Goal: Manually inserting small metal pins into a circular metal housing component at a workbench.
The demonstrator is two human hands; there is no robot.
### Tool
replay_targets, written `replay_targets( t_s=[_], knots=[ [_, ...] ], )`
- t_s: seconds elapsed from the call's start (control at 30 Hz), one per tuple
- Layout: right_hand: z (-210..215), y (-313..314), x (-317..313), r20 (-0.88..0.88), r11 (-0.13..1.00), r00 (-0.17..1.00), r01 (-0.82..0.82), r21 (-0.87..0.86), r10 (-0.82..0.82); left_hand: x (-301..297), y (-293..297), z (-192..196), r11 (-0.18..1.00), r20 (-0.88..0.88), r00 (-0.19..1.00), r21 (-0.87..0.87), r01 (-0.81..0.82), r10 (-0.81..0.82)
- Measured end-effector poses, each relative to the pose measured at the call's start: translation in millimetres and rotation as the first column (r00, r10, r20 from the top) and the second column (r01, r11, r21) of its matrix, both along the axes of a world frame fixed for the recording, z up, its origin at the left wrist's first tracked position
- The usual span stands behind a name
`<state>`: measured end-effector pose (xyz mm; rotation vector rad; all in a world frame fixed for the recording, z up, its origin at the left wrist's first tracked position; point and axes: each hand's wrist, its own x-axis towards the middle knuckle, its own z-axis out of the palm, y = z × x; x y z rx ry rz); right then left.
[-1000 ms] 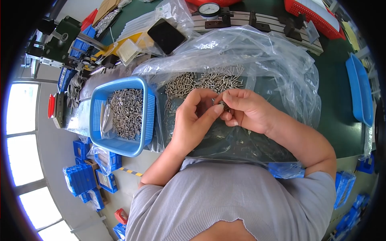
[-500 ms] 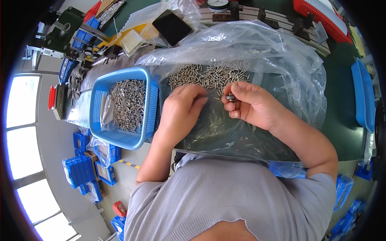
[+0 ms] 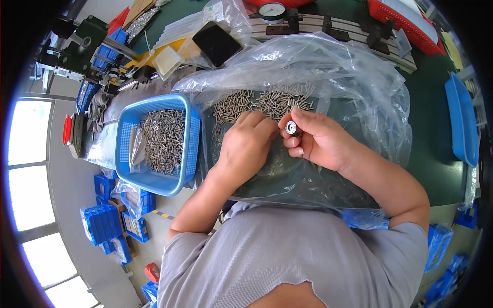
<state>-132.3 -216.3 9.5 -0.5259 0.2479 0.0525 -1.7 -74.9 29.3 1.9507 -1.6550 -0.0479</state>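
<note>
My right hand point(image 3: 321, 137) is closed around a small round dark metal piece point(image 3: 291, 128), pinched between thumb and fingers. Its ringed end face, with a small hole at the centre, is turned up. Close beside it, back upward, is my left hand point(image 3: 247, 145). The left fingers curl down toward the piece, and their tips are hidden, so I cannot make out what they hold. Beyond both hands, loose small metal pins point(image 3: 272, 102) lie in two heaps on a clear plastic sheet point(image 3: 354, 77).
At the left stands a blue basket point(image 3: 192, 138) with many similar pins and a small plastic bag. A black phone point(image 3: 217, 43), a dial gauge point(image 3: 272, 11) and a metal rail point(image 3: 354, 40) lie at the back. A blue tray point(image 3: 461, 120) sits at the right edge.
My left hand has moved right, up to the right hand. The round piece has been tilted so its ringed end face shows. The whole view has shifted slightly.
</note>
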Motion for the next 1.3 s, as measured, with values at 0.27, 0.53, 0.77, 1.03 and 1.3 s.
replay_targets(
  t_s=[0.27, 0.53, 0.77, 1.03, 1.3],
  knots=[
    [0.2, -1.6, -1.6, -0.024, 0.998, 0.998, -0.057, -0.024, 0.057, 5.6, 10.5, 11.5, 0.976, -0.889, 0.436, 0.049, -0.210, 0.139],
    [1.7, 3.4, -1.9, -0.019, 0.992, 0.999, -0.034, -0.120, 0.032, -7.9, 11.9, 5.5, 0.986, -0.968, 0.242, -0.104, -0.127, -0.071],
    [-1.0, 2.6, -2.0, 0.020, 0.993, 0.999, -0.046, -0.109, 0.048, -19.4, 8.0, 5.9, 0.982, -0.929, 0.367, -0.119, -0.150, -0.057],
    [-3.8, 3.7, -1.9, 0.027, 0.994, 0.998, -0.049, -0.097, 0.052, -19.1, 7.9, 3.1, 0.982, -0.818, 0.576, -0.112, -0.155, -0.003],
    [-4.3, 2.7, -2.1, 0.030, 0.997, 0.998, -0.045, -0.057, 0.047, -21.3, 4.5, 5.7, 0.979, -0.914, 0.404, -0.052, -0.199, 0.033]
  ],
)
